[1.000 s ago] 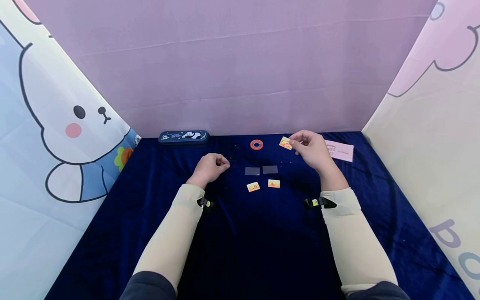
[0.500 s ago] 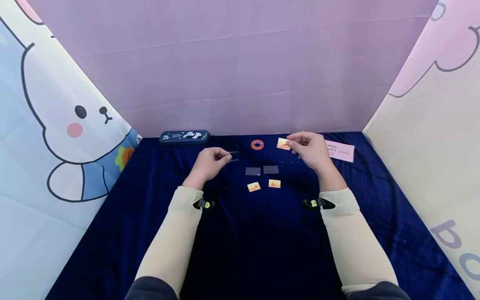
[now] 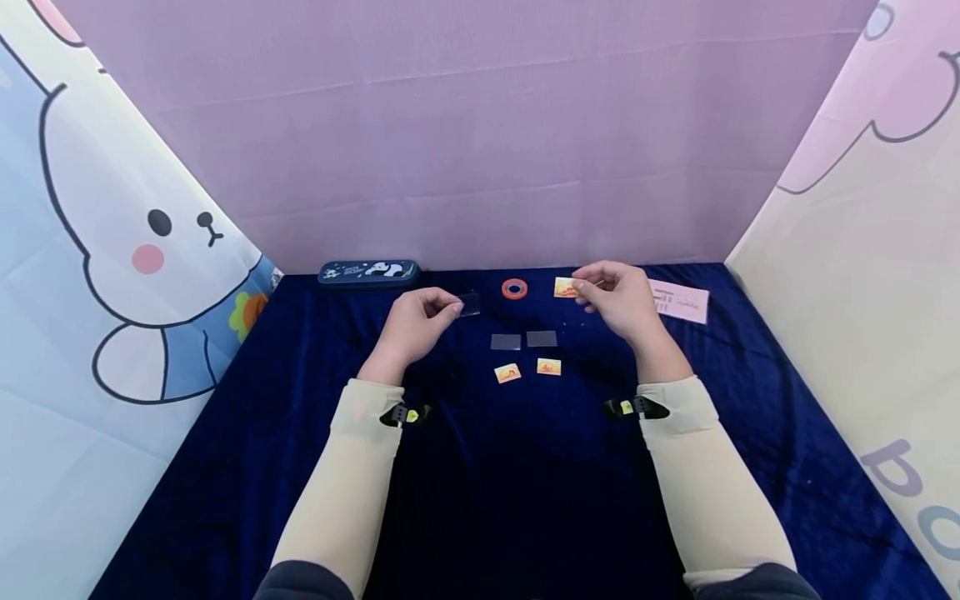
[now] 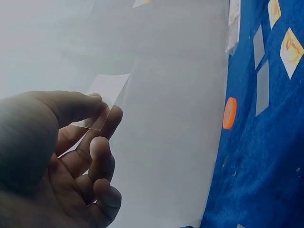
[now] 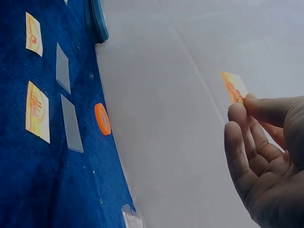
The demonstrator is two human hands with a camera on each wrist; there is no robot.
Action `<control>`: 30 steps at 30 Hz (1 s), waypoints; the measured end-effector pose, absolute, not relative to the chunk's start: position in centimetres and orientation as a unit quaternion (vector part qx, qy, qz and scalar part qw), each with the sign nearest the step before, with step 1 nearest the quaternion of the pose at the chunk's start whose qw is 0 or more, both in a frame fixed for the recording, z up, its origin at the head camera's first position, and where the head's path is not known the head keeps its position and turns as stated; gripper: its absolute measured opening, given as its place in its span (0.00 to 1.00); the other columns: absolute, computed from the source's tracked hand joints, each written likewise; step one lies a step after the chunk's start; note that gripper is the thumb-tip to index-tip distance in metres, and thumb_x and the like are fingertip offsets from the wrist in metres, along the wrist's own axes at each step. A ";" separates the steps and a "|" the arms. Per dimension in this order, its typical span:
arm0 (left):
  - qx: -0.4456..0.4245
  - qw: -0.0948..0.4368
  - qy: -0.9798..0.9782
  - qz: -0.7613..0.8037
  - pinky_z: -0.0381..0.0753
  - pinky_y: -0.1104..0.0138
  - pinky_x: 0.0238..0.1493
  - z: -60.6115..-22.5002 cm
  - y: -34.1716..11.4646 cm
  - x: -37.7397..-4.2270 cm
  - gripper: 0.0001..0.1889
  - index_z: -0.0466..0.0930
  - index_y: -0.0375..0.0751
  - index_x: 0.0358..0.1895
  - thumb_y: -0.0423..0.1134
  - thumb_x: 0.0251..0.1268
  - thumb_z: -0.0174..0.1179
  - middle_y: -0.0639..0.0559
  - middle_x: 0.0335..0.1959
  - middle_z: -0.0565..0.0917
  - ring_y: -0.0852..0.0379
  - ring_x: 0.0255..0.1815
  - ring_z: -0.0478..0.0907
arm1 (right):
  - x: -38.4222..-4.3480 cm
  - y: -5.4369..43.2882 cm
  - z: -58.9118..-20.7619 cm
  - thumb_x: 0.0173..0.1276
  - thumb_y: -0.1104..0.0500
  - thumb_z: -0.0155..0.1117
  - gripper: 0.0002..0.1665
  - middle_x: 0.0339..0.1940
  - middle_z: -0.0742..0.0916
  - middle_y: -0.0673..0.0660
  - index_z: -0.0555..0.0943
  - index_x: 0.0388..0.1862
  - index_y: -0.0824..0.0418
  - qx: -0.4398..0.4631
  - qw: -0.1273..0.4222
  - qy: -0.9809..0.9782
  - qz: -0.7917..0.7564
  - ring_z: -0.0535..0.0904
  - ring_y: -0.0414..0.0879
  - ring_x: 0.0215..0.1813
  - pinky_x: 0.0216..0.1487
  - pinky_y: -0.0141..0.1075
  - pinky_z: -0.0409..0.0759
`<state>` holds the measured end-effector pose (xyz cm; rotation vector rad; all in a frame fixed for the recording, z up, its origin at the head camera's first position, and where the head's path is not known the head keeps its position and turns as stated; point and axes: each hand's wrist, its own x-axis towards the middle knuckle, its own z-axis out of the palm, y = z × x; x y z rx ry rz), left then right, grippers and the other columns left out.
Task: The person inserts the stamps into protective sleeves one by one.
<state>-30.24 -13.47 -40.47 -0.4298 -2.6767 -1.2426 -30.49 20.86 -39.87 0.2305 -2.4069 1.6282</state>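
My left hand [image 3: 416,325] pinches a small clear plastic sleeve [image 4: 110,88] by its edge between thumb and fingertips, above the table. In my right hand [image 3: 618,300] a yellow and orange postage stamp [image 5: 232,86] is held between thumb and forefinger, raised off the cloth. Between the hands, nearer the person, two more clear sleeves [image 3: 506,342] lie side by side. Just in front of them are two similar stamps [image 3: 549,367], whose toothed edges show in the right wrist view. The hands are apart, each with its own piece.
Behind the sleeves lies an orange ring-shaped roll of tape [image 3: 514,289]. A dark blue pencil case [image 3: 368,273] with a panda stands at the back left. Near my right hand is a pink printed slip [image 3: 681,302]. Dark blue cloth [image 3: 510,483] covers the table; a curtain hangs behind.
My left hand has lifted and moved slightly away from the person, with the clear sleeve now visible in its fingers. My right hand, with the stamp, has shifted slightly left.
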 end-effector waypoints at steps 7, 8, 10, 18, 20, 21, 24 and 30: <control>-0.165 0.080 -0.883 -0.433 0.77 0.60 0.34 -40.2 -13.2 -29.8 0.06 0.90 0.51 0.48 0.43 0.75 0.67 0.58 0.40 0.89 0.55 0.33 0.78 | -30.5 20.5 -39.9 0.73 0.59 0.73 0.10 0.36 0.90 0.60 0.89 0.49 0.62 0.090 0.107 -0.820 0.554 0.87 0.54 0.38 0.38 0.39 0.87; -0.167 0.080 -0.880 -0.437 0.77 0.60 0.34 -40.1 -13.1 -29.7 0.06 0.90 0.50 0.48 0.43 0.74 0.68 0.59 0.40 0.89 0.54 0.32 0.78 | -30.5 20.4 -39.9 0.73 0.58 0.73 0.10 0.36 0.90 0.59 0.89 0.48 0.62 0.093 0.108 -0.822 0.551 0.86 0.54 0.37 0.37 0.38 0.86; -0.170 0.084 -0.876 -0.443 0.76 0.60 0.33 -40.0 -13.0 -29.6 0.06 0.90 0.50 0.48 0.43 0.73 0.69 0.59 0.39 0.89 0.54 0.31 0.78 | -30.4 20.2 -39.9 0.72 0.56 0.74 0.11 0.35 0.90 0.59 0.89 0.47 0.61 0.095 0.112 -0.826 0.544 0.86 0.52 0.36 0.36 0.38 0.85; -0.172 0.112 -0.868 -0.453 0.75 0.61 0.30 -39.4 -12.5 -29.0 0.03 0.89 0.52 0.43 0.45 0.73 0.69 0.59 0.36 0.87 0.54 0.28 0.76 | -29.7 19.6 -39.1 0.72 0.54 0.74 0.08 0.33 0.90 0.56 0.89 0.42 0.57 0.098 0.122 -0.826 0.542 0.85 0.56 0.36 0.33 0.35 0.80; -0.175 0.116 -0.864 -0.457 0.74 0.61 0.29 -39.3 -12.4 -28.8 0.04 0.88 0.52 0.42 0.46 0.73 0.69 0.59 0.36 0.87 0.54 0.27 0.75 | -29.4 19.3 -38.7 0.72 0.53 0.74 0.08 0.33 0.90 0.56 0.89 0.43 0.57 0.108 0.122 -0.822 0.545 0.85 0.55 0.37 0.33 0.35 0.80; -0.177 0.117 -0.863 -0.459 0.73 0.61 0.28 -39.2 -12.3 -28.8 0.04 0.88 0.52 0.42 0.46 0.73 0.69 0.59 0.36 0.87 0.53 0.27 0.74 | -29.2 19.1 -38.5 0.72 0.53 0.74 0.09 0.34 0.90 0.56 0.89 0.43 0.57 0.114 0.123 -0.820 0.547 0.85 0.55 0.37 0.33 0.35 0.80; -0.183 0.117 -0.859 -0.463 0.72 0.62 0.28 -39.1 -12.2 -28.6 0.06 0.89 0.52 0.42 0.47 0.73 0.68 0.59 0.36 0.87 0.54 0.27 0.74 | -28.8 18.7 -38.0 0.73 0.53 0.74 0.09 0.34 0.90 0.56 0.89 0.43 0.57 0.129 0.129 -0.815 0.550 0.85 0.56 0.37 0.33 0.35 0.80; -0.189 0.103 -0.853 -0.475 0.73 0.62 0.29 -38.8 -11.8 -28.4 0.05 0.89 0.51 0.42 0.46 0.73 0.69 0.59 0.35 0.88 0.54 0.28 0.76 | -28.2 17.8 -37.5 0.73 0.55 0.74 0.08 0.33 0.90 0.55 0.88 0.43 0.59 0.159 0.136 -0.805 0.554 0.85 0.56 0.36 0.32 0.35 0.79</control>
